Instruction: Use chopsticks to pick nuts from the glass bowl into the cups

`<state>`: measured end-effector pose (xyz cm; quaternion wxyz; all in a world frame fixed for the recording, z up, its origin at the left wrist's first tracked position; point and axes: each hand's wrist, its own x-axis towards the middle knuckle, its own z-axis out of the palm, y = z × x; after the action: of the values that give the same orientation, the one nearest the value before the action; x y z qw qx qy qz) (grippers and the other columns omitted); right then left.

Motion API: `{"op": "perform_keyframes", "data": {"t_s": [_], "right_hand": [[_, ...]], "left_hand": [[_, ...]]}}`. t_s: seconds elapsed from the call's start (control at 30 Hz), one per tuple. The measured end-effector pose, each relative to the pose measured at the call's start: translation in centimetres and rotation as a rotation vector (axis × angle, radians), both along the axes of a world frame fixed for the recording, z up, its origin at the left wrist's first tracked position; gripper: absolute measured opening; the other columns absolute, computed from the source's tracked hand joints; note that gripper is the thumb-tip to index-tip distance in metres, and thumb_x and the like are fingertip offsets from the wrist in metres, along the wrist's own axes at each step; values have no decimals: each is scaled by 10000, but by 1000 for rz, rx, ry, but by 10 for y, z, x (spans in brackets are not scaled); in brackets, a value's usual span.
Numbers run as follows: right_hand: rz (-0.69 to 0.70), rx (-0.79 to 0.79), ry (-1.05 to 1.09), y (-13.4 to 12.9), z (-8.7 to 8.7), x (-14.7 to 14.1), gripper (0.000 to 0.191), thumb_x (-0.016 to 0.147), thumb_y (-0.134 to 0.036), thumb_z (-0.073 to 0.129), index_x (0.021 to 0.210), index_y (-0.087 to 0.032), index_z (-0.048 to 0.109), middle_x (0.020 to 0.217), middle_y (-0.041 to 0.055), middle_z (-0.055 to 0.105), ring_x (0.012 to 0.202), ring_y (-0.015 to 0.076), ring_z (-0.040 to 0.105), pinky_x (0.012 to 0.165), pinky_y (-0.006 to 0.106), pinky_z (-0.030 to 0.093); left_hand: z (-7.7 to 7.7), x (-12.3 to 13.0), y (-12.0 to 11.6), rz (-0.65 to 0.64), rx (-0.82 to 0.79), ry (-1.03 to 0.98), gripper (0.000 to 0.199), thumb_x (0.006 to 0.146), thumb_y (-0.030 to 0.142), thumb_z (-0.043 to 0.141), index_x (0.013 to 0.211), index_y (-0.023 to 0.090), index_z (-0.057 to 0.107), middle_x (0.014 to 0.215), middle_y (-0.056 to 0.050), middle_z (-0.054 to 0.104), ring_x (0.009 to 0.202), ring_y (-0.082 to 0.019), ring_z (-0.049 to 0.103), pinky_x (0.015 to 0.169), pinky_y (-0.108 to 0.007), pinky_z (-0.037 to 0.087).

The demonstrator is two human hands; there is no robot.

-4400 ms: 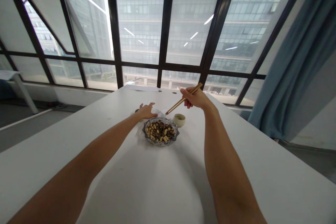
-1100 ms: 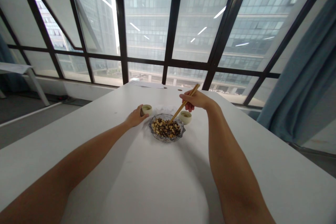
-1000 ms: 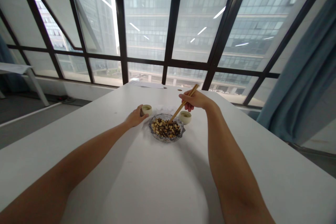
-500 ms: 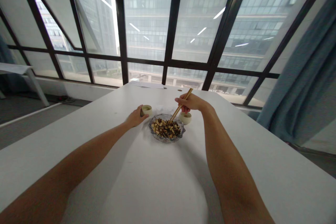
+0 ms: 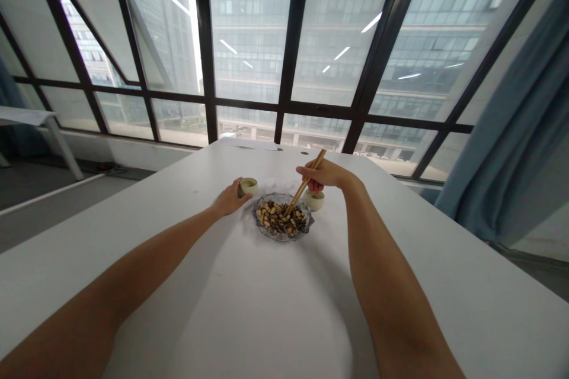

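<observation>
A clear glass dish [image 5: 281, 238] with a wavy rim stands on the white table. It holds a mix of pale nuts and dark seeds [image 5: 278, 217]. My right hand [image 5: 320, 174] is closed round a pair of wooden chopsticks [image 5: 306, 182], their tips down among the nuts and seeds. Behind the dish on the left is a small pale cup [image 5: 249, 186], with my left hand [image 5: 230, 196] curled against its left side, thumb in front. A second pale cup [image 5: 315, 201] stands at the dish's right, just under my right hand, which partly hides its rim.
The white table [image 5: 267, 308] reaches toward large dark-framed windows [image 5: 249, 29]. White sheets [image 5: 251, 144] lie at its far edge, near a small dark round spot [image 5: 304, 153]. A blue curtain [image 5: 498, 148] hangs at the right, and another table [image 5: 26, 115] stands at the far left.
The chopstick tips have shifted very slightly among the nuts and seeds. Both hands, the cups and the dish look otherwise the same.
</observation>
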<state>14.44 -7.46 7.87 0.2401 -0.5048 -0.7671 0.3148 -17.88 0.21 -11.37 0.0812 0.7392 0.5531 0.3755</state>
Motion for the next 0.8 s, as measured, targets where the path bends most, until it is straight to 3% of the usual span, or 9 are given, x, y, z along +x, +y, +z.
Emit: {"op": "perform_keyframes", "data": {"t_s": [0.23,0.53,0.8], "right_hand": [[44,24,12,0,1,2,435,917,-497,708,653,-166,608,481,41,656,372,123,603,376,196,487],[-5,201,231,2,6,18,426,926,-500,686,694,-153,606,481,44,655,353,118,594,335,181,447],[-12,254,314,-4,11,22,481,868,-582,715,685,-149,614,479,52,648,361,128,601,331,184,447]], "left_hand": [[-1,0,0,-12,15,-7,819,849,589,655,1500,179,375,1320,-183,643,1190,-329,643,1016,-481,498],[0,-1,-2,-1,59,-72,869,768,560,738,1462,141,424,1436,-220,552,1264,-349,588,1080,-495,458],[8,-3,-9,15,74,-68,738,721,548,758,1309,149,557,1267,-175,628,1154,-323,622,990,-445,509]]}}
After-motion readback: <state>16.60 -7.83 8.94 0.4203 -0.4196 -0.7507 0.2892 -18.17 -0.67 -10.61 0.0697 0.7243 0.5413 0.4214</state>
